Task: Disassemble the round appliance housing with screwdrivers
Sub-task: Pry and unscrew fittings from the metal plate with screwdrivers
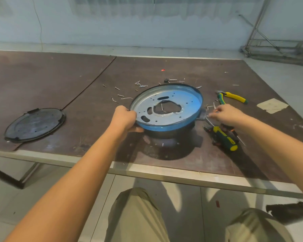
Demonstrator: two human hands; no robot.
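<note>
The round blue housing (185, 100) stands upside down on the brown table, its metal base plate with a large centre hole facing up. My left hand (125, 117) grips its left rim. At the housing's right side my right hand (226, 114) hovers just above the table, fingers loosely curled over a small screw; whether it pinches the screw is unclear. A yellow-and-green screwdriver (224, 137) lies just under that hand, beside other tools. A removed black round cover (34, 124) lies at the far left.
Several loose screws (140, 84) are scattered behind the housing and a few to its right. Yellow-handled pliers (233, 97) lie at the right, with a scrap of tape (272, 105) beyond. The table's (59, 81) front edge runs near my knees.
</note>
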